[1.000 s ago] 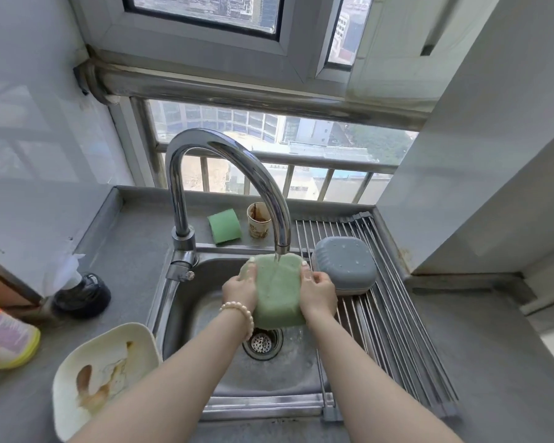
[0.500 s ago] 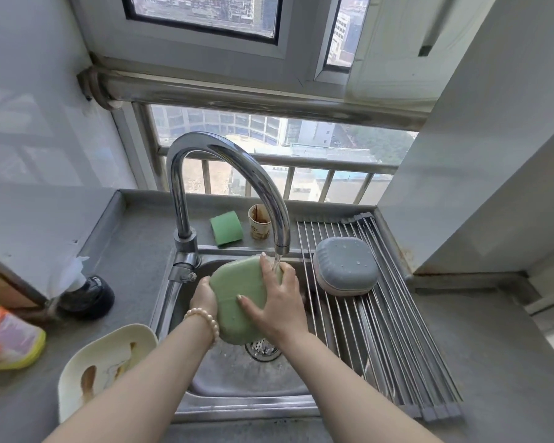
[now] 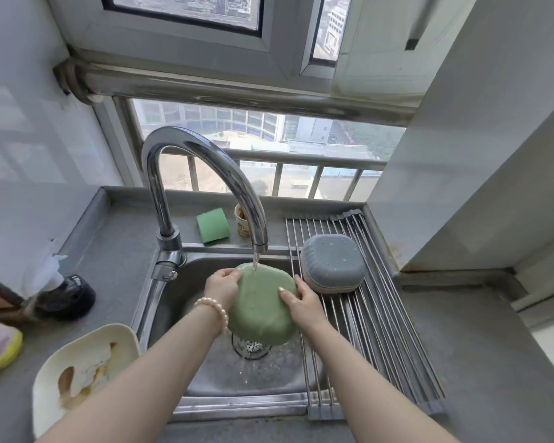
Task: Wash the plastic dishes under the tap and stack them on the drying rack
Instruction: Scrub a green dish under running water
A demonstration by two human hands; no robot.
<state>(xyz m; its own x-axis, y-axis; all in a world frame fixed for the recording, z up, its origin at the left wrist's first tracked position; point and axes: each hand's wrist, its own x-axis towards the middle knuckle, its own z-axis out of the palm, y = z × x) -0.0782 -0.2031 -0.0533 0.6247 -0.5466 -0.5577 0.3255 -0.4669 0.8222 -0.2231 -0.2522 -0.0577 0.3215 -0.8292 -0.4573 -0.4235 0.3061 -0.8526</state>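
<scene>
The worktop (image 3: pixel 461 362) carries the sink (image 3: pixel 224 378), used here as the reference landmark. The drying rack (image 3: pixel 375 330) spans the right side of the sink, and one grey dish (image 3: pixel 333 263) lies inverted on it: judged washed and placed. A white dish (image 3: pixel 80 375), smeared with residue, rests on the worktop to the left of the sink and appears unwashed. The green dish (image 3: pixel 263 308) is held above the sink drain, underside up, directly beneath the tap (image 3: pixel 205 174), with water running onto it. The left hand (image 3: pixel 221 287) grips its left edge; the right hand (image 3: pixel 301 302) grips its right edge, fingers curled around the rim. Remaining work, as judged: rack the green dish, then wash and stack the white dish.
</scene>
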